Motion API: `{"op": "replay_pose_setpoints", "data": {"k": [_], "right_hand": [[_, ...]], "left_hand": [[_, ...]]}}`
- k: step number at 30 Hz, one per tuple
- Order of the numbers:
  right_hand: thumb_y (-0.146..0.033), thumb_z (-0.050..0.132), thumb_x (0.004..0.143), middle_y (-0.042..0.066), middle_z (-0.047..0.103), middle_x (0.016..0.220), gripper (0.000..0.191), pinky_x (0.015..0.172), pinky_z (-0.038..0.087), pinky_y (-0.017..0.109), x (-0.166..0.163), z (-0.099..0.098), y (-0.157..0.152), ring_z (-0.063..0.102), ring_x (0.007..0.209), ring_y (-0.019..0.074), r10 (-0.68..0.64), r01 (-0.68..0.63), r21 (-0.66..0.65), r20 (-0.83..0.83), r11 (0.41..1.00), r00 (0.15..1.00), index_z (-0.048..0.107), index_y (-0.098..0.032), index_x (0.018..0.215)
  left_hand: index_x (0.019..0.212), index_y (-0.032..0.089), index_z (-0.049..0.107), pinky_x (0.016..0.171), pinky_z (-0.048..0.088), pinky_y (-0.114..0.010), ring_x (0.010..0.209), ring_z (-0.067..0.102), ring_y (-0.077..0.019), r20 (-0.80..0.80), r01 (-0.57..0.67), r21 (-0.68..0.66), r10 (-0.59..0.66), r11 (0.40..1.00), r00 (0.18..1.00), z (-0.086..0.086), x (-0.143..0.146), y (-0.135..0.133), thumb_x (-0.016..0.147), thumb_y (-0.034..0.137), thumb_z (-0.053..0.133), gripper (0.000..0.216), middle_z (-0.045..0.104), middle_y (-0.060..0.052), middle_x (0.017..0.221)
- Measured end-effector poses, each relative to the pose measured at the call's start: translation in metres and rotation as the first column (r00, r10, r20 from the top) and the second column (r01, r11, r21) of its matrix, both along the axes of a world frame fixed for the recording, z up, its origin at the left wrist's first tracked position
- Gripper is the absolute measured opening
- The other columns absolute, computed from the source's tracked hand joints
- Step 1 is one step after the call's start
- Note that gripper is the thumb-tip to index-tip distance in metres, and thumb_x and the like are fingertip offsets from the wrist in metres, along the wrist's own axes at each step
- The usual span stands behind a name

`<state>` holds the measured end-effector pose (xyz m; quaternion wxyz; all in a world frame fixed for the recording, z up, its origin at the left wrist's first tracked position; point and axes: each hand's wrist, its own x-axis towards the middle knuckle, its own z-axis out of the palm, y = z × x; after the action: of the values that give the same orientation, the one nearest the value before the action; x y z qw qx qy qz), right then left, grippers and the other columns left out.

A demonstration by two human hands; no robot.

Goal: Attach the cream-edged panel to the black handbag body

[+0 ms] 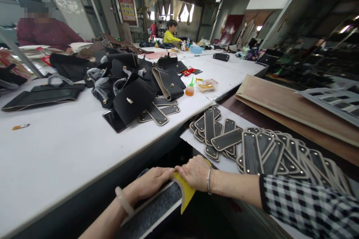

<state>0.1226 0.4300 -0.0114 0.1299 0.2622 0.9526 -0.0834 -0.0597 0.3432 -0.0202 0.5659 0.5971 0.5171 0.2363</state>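
My left hand (151, 182), with a pale bangle at the wrist, lies closed along the upper edge of a long dark panel (157, 209) with light edges. My right hand (194, 171), wearing a metal bracelet, grips a curved yellow piece (185, 193) at the panel's far end. The fingertips of both hands meet at the top of this yellow piece. What lies under my left palm is hidden. Just beyond my right hand are dark strap-like pieces (227, 140) with pale borders and metal studs, piled in an overlapping heap.
A white table (70, 164) on the left bears black bags (134, 99), a brush (21, 127), a glue bottle (190, 89) and a food packet (206, 85). Brown boards (294, 108) lie at right. A person in dark red (47, 31) and one in yellow (170, 37) are behind the table.
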Motion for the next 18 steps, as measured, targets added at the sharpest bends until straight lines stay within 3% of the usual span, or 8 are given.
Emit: {"op": "replay_pose_setpoints", "data": {"k": [5,8,11,14,17,18], "right_hand": [[-0.045,0.026,0.096,0.019,0.070,0.072,0.061,0.066,0.042,0.038,0.022,-0.002,-0.008,0.066,0.071,0.0294,-0.161,0.147,-0.147,-0.091,0.978,0.983,0.069,-0.014,0.067],[-0.053,0.019,0.095,0.012,0.061,0.056,0.067,0.059,0.038,0.033,0.039,-0.010,-0.005,0.059,0.059,0.0222,-0.394,0.326,-0.337,-0.153,0.883,0.906,0.055,-0.017,0.051],[-0.061,-0.002,0.092,0.001,0.040,0.043,0.072,0.045,0.030,0.028,0.049,-0.022,0.000,0.042,0.042,0.0139,-0.641,0.461,-0.603,-0.111,0.651,0.759,0.044,-0.020,0.054],[-0.067,-0.010,0.086,-0.008,0.029,0.046,0.077,0.039,0.026,0.023,0.047,-0.028,0.000,0.026,0.036,0.0097,-0.745,0.438,-0.818,0.017,0.373,0.667,0.049,-0.019,0.078],[-0.076,0.009,0.084,-0.010,0.033,0.053,0.069,0.039,0.030,0.019,0.036,-0.026,-0.010,0.026,0.038,0.0074,-0.760,0.315,-0.944,0.134,0.097,0.636,0.048,-0.022,0.102],[-0.077,0.028,0.082,-0.011,0.034,0.052,0.062,0.038,0.029,0.018,0.031,-0.027,-0.014,0.025,0.037,0.0068,-0.746,0.191,-0.977,0.194,-0.091,0.637,0.047,-0.024,0.106]], "left_hand": [[0.114,0.018,0.068,0.099,0.039,-0.034,0.105,0.060,-0.0241,0.062,-0.069,-0.096,0.075,0.993,0.995,-0.002,-0.001,0.000,0.095,0.058,0.025,0.062,0.070,-0.005,0.112],[0.107,0.017,0.070,0.090,0.043,-0.033,0.096,0.060,-0.0238,0.066,-0.052,-0.130,0.061,0.990,0.996,-0.009,0.003,0.001,0.091,0.062,0.033,0.061,0.071,-0.004,0.104],[0.097,0.017,0.071,0.081,0.044,-0.030,0.088,0.058,-0.0218,0.057,-0.030,-0.176,0.041,0.984,0.998,-0.012,0.006,0.004,0.088,0.064,0.037,0.059,0.070,-0.002,0.094],[0.092,0.017,0.071,0.079,0.045,-0.029,0.084,0.058,-0.0217,0.053,-0.013,-0.201,0.024,0.980,0.998,-0.011,0.009,0.006,0.086,0.066,0.039,0.059,0.069,-0.002,0.088],[0.089,0.016,0.071,0.082,0.047,-0.033,0.087,0.059,-0.0251,0.043,0.017,-0.199,-0.009,0.980,0.999,-0.010,0.012,0.004,0.083,0.069,0.041,0.061,0.069,-0.002,0.086],[0.088,0.018,0.072,0.084,0.048,-0.036,0.090,0.059,-0.0270,0.037,0.023,-0.194,-0.016,0.981,0.999,-0.011,0.014,0.004,0.083,0.070,0.041,0.061,0.069,-0.002,0.086]]}}
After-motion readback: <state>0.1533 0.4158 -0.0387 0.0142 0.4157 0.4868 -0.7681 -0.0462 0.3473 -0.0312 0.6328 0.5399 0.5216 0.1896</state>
